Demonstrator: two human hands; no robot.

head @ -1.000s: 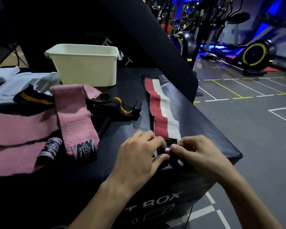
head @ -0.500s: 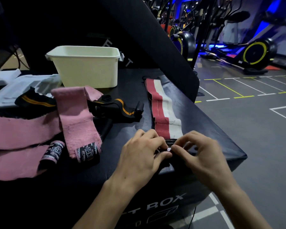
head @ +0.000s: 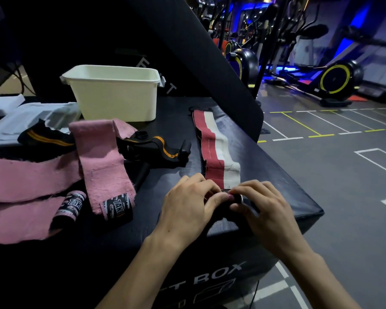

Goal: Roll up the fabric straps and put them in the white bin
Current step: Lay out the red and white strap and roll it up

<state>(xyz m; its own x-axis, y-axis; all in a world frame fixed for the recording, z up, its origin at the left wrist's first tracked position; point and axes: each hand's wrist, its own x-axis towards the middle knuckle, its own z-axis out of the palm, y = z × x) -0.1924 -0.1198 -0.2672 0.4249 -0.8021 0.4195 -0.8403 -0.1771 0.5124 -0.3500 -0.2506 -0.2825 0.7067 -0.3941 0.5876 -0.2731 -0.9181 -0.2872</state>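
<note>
Now both hands' fingers point(head: 218, 198) pinch the strap's point(head: 212, 148) started roll; uneven pressure could skew it, loosening the coil.

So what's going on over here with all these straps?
A person is rolling up a red and white strap on a black padded box in a gym. The left hand and right hand pinch its near end, where a small roll has started; the rest lies flat, stretched away from them. Pink wraps and black straps with orange stripes lie unrolled to the left. The white bin stands behind them; its inside is not visible.
</note>
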